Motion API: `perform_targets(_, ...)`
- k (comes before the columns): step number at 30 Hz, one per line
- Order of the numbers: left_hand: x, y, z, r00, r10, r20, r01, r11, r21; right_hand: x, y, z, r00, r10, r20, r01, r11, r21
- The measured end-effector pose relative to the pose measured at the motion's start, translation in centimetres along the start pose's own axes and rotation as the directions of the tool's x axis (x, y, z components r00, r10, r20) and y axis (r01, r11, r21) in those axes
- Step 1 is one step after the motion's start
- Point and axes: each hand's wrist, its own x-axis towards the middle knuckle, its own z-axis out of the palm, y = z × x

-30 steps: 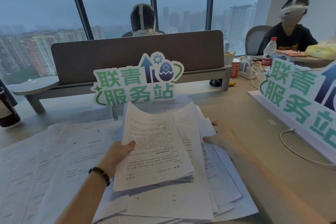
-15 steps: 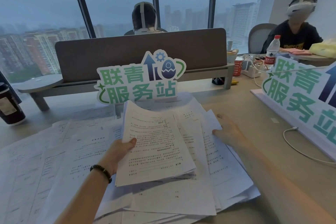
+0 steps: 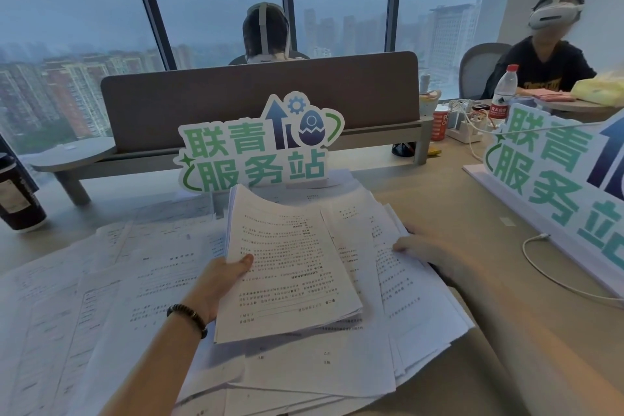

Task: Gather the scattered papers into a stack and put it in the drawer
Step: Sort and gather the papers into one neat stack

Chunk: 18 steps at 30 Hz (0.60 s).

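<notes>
The right hand (image 3: pixel 435 252) has slid rightward along the loose papers (image 3: pixel 415 284) and lies flat, gripping nothing. The left hand (image 3: pixel 216 284) pinches the gathered stack (image 3: pixel 290 267) at its left edge, raised at frame centre over sheets spread on the desk (image 3: pixel 479 219).

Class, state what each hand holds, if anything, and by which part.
Left hand grips a paper stack by its left edge. Right hand rests on loose papers; grip unclear.

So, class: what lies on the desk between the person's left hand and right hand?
In the head view, printed papers fill that stretch: the sheaf gripped by the left hand, then overlapping loose sheets under the right hand. No bare desk shows between.
</notes>
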Motion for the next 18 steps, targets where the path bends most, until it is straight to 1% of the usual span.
perform_targets(5,0.1,-0.1,-0.1,1.0,0.0,0.011,0.0,1.0,-0.005,-0.8,0.4,0.9,0.999,-0.035,0.022,0.035,0.999,-0.007)
perform_targets(9,0.2,-0.2,-0.1,1.0,0.02,0.009,-0.02,1.0,0.011,-1.1,-1.0,0.8,1.0,-0.018,0.003,0.018,0.995,0.102)
perform_targets(12,0.2,-0.2,0.0,1.0,0.027,0.001,-0.027,0.999,0.022,-1.2,-3.2,0.9,0.998,-0.048,0.047,0.047,0.998,0.036)
perform_targets(13,0.2,-0.2,0.0,1.0,0.023,-0.002,-0.023,1.0,0.022,-1.0,-3.8,0.9,0.997,-0.041,0.059,0.039,0.999,0.038)
perform_targets(18,0.1,0.0,0.0,1.0,0.02,-0.02,-0.019,0.998,0.068,-2.0,-7.8,1.8,0.991,-0.129,0.026,0.13,0.991,-0.022)
